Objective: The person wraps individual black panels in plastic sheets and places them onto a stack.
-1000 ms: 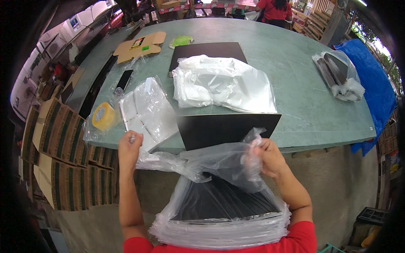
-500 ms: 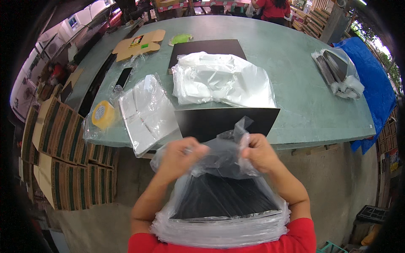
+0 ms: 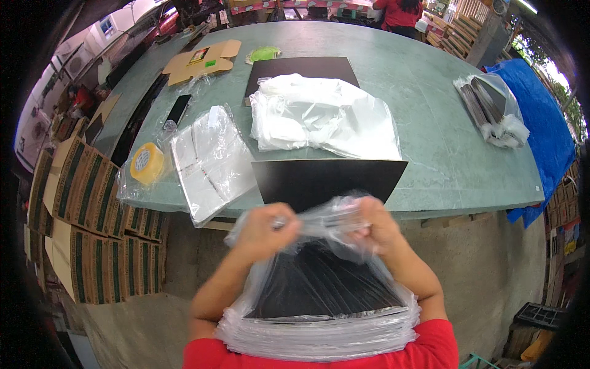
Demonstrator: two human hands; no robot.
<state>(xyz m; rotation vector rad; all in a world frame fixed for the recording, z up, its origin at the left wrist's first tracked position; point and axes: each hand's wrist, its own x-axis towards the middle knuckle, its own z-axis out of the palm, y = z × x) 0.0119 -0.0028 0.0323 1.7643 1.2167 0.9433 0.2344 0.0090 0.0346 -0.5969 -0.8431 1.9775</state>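
Note:
A clear plastic bag point(image 3: 329, 286) holding a stack of black flat sheets or boards rests against my body, its open end toward the table. Its mouth is gathered and stretched between my two fists. My left hand point(image 3: 265, 232) is closed around one side of the bunched plastic. On the other side, my right hand point(image 3: 376, 227) grips the plastic too. Just beyond my hands a black board point(image 3: 329, 179) stands at the table's near edge. Behind it lies a heap of white, translucent plastic bags point(image 3: 322, 117), partly over another black board point(image 3: 335, 69).
On the green table point(image 3: 442, 135) lie a tape roll point(image 3: 147, 163), a wrapped white pack point(image 3: 212, 163), a black phone point(image 3: 178, 109), flattened cardboard point(image 3: 203, 60) and a bagged bundle point(image 3: 491, 111). Stacked cartons point(image 3: 92, 203) stand left, a blue tarp point(image 3: 541, 135) right. A person in red point(image 3: 399, 15) is far off.
The loose plastic at the bag's mouth has been drawn into a tighter, twisted band between my hands. My right hand has turned slightly; the bag and the things on the table stay about where they were.

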